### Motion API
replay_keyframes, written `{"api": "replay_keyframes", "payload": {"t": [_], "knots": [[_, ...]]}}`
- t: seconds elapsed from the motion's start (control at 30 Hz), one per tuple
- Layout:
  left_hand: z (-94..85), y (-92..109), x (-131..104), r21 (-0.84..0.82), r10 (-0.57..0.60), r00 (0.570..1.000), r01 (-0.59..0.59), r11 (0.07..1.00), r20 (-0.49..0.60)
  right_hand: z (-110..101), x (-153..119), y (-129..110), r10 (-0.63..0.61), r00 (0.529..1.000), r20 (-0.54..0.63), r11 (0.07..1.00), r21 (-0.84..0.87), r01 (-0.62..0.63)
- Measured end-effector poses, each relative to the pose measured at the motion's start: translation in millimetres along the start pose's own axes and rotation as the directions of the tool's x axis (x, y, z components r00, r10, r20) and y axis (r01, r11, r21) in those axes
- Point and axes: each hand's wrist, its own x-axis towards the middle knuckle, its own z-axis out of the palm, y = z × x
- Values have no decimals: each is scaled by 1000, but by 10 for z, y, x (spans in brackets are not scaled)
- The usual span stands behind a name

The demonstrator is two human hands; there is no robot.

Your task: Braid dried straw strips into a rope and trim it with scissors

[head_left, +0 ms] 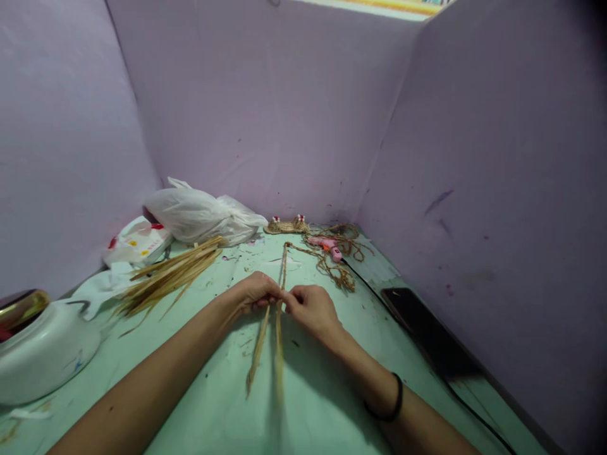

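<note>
A thin braided straw cord [284, 268] runs from a knot on the green tabletop toward me. My left hand [258, 292] pinches it from the left, fingers closed. From the right, my right hand [310, 309] grips the same spot between thumb and forefinger, and the two hands touch. Below them hang loose straw strands [279, 363] in two tails, spread slightly apart. Exactly how the strands cross between my fingertips is hidden. From the far knot a brown twine [308, 251] leads off to the right.
At left lie a bundle of dry straw [175, 278], a white plastic bag [199, 215] and a white pot [47, 354]. A pink glue gun [327, 243], tangled twine [351, 237] and a woven straw piece [286, 227] sit at the back. A dark phone [427, 332] lies at right by the cable.
</note>
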Motion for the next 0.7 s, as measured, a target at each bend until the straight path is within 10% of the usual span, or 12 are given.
{"api": "replay_keyframes", "payload": {"t": [0.17,0.3,0.7], "knots": [[7,20,-27,13,8,999,-8,1000,42,26,169,105,271,938,217,699,626,-347],[18,16,-29,51,19,997,-23,998,74,95,164,96,209,887,411,650,619,-440],[94,200,-221,503,-8,994,63,862,-110,118,155,134,251,908,336,707,577,-409]]}}
